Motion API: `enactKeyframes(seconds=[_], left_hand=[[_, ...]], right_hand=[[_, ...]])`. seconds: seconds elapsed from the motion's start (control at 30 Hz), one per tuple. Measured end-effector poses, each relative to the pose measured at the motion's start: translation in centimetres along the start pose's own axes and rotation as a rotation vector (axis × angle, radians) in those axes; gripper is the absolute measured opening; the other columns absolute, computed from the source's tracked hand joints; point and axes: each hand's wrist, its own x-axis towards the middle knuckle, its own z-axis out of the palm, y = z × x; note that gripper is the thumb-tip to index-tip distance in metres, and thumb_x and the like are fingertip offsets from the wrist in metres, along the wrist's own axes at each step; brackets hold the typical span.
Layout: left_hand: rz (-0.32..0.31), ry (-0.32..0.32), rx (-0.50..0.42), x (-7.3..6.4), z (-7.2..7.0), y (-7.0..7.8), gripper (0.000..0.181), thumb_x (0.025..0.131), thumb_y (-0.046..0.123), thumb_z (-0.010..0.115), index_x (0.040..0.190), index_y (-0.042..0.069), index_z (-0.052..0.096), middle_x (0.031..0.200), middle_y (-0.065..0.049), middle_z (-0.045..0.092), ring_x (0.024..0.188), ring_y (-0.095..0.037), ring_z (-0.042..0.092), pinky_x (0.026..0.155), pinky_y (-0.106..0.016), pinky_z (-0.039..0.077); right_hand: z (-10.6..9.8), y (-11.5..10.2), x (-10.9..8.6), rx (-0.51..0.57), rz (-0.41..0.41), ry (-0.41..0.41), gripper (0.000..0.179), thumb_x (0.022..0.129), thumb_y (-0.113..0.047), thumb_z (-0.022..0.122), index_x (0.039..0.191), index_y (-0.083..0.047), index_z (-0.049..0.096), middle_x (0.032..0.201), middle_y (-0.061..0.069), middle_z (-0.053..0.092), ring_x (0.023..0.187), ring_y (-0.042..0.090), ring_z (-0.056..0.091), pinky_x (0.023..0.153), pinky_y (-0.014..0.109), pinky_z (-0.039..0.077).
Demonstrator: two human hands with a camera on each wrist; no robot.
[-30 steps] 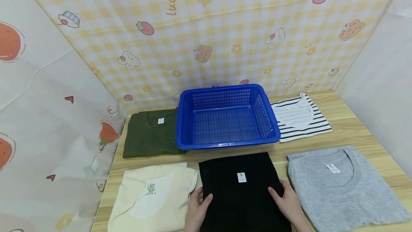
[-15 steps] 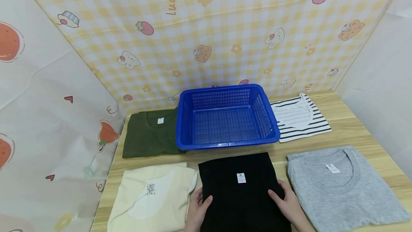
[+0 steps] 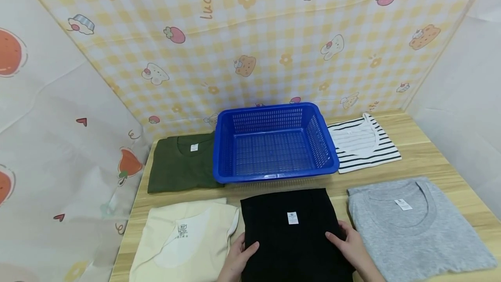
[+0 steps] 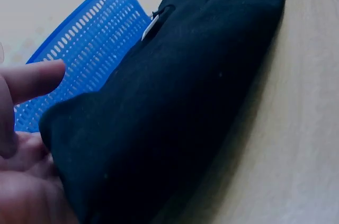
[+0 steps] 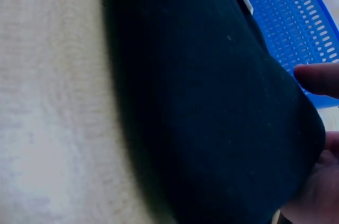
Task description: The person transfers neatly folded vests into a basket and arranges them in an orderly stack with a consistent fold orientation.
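Note:
A folded black T-shirt (image 3: 291,247) with a white neck label lies at the front middle of the table in the head view. At its left edge my left hand (image 3: 238,256) holds it, thumb over the top and the other fingers at the side and partly under. My right hand (image 3: 350,245) grips the opposite edge in the same way. In the left wrist view the thumb (image 4: 42,78) stands a little off the cloth. The right wrist view has the T-shirt's dark side (image 5: 212,102) bulging between table and fingers. Most fingertips are hidden by the fabric.
Behind the T-shirt stands a blue plastic basket (image 3: 275,176) with nothing in it. Folded tops lie around: dark green (image 3: 176,169), cream (image 3: 211,238), striped (image 3: 368,156) and grey (image 3: 422,247). A checked cloth wall (image 3: 270,47) closes off the wooden table's back.
The head view has drifted slightly left. Both hands and the black T-shirt sit very slightly nearer the person; the hold is unchanged.

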Motion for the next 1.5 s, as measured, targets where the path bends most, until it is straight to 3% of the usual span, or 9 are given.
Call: enactKeyframes(seconds=[0.17, 0.4, 0.57, 0.73, 1.0, 1.17, 1.23, 1.4, 1.5], left_hand=[[0.053, -0.066, 0.003, -0.1, -0.2, -0.3, 0.057, 0.092, 0.016, 0.053, 0.136, -0.010, 0.026, 0.130, -0.025, 0.045, 0.112, -0.030, 0.051, 0.090, -0.037, 0.045], [0.054, -0.088, 0.037, -0.1, -0.2, -0.3, 0.065, 0.092, 0.021, 0.053, 0.140, -0.006, 0.020, 0.137, -0.024, 0.038, 0.119, -0.030, 0.044, 0.097, -0.041, 0.038], [0.030, -0.129, -0.071, -0.2, -0.4, -0.5, 0.071, 0.091, 0.021, 0.054, 0.143, -0.002, 0.011, 0.141, -0.021, 0.033, 0.120, -0.026, 0.044, 0.098, -0.041, 0.038], [0.005, -0.205, -0.192, -0.1, -0.5, -0.9, 0.075, 0.092, 0.015, 0.052, 0.144, 0.002, -0.001, 0.141, -0.021, 0.031, 0.115, -0.022, 0.048, 0.094, -0.038, 0.042], [-0.032, -0.157, -0.051, -0.1, -0.1, -1.3, 0.078, 0.092, 0.021, 0.053, 0.144, -0.001, -0.001, 0.144, -0.024, 0.021, 0.124, -0.032, 0.036, 0.102, -0.045, 0.031], [-0.016, -0.160, -0.036, 0.0, 0.0, -1.4, 0.076, 0.091, 0.019, 0.054, 0.144, -0.002, 0.003, 0.143, -0.022, 0.027, 0.123, -0.029, 0.039, 0.101, -0.045, 0.032], [-0.022, -0.154, -0.017, 0.1, 0.0, -1.3, 0.078, 0.091, 0.020, 0.055, 0.144, -0.001, 0.002, 0.145, -0.024, 0.022, 0.126, -0.034, 0.033, 0.103, -0.049, 0.027], [-0.021, -0.163, -0.006, 0.1, -0.1, -1.3, 0.083, 0.091, 0.021, 0.054, 0.144, 0.001, -0.007, 0.148, -0.025, 0.002, 0.132, -0.041, 0.015, 0.106, -0.055, 0.014], [0.004, -0.206, -0.048, 0.1, -0.3, -1.4, 0.083, 0.092, 0.020, 0.053, 0.144, 0.004, -0.010, 0.149, -0.023, 0.001, 0.131, -0.034, 0.022, 0.107, -0.051, 0.017]], right_hand=[[0.1, 0.2, 0.0, 0.039, -0.024, -0.062, 0.042, 0.082, -0.021, 0.065, 0.113, 0.006, 0.054, 0.098, 0.012, 0.064, 0.077, 0.016, 0.061, 0.067, 0.028, 0.049], [-0.1, 0.9, -0.1, 0.155, -0.096, -0.156, 0.050, 0.086, -0.018, 0.061, 0.126, 0.006, 0.044, 0.115, 0.022, 0.056, 0.086, 0.011, 0.060, 0.071, 0.027, 0.049], [-0.7, 1.3, 0.0, 0.284, -0.138, -0.288, 0.052, 0.090, -0.016, 0.056, 0.132, 0.007, 0.035, 0.115, 0.014, 0.057, 0.092, 0.004, 0.057, 0.077, 0.027, 0.048], [-1.3, 1.8, 0.2, 0.405, -0.117, -0.405, 0.056, 0.092, -0.015, 0.052, 0.137, 0.005, 0.025, 0.120, 0.007, 0.056, 0.098, 0.002, 0.056, 0.082, 0.027, 0.048], [-0.9, 1.9, 0.0, 0.350, -0.059, -0.350, 0.060, 0.088, -0.018, 0.059, 0.132, 0.014, 0.033, 0.120, 0.024, 0.054, 0.091, 0.004, 0.060, 0.078, 0.030, 0.050], [-1.1, 1.9, -0.1, 0.301, -0.115, -0.385, 0.063, 0.089, -0.020, 0.057, 0.137, 0.009, 0.028, 0.131, 0.026, 0.044, 0.097, -0.005, 0.053, 0.081, 0.023, 0.046], [-1.4, 2.0, 0.0, 0.312, -0.173, -0.455, 0.062, 0.091, -0.017, 0.053, 0.139, 0.008, 0.023, 0.135, 0.020, 0.041, 0.103, -0.007, 0.049, 0.085, 0.020, 0.043], [-2.1, 2.4, 0.2, 0.429, -0.227, -0.660, 0.060, 0.095, -0.011, 0.045, 0.143, 0.004, 0.011, 0.131, -0.020, 0.040, 0.112, -0.011, 0.040, 0.089, 0.014, 0.037], [-2.2, 2.5, 0.2, 0.441, -0.178, -0.685, 0.063, 0.095, -0.014, 0.045, 0.144, 0.000, 0.007, 0.142, -0.011, 0.031, 0.112, -0.015, 0.036, 0.089, 0.013, 0.035]])
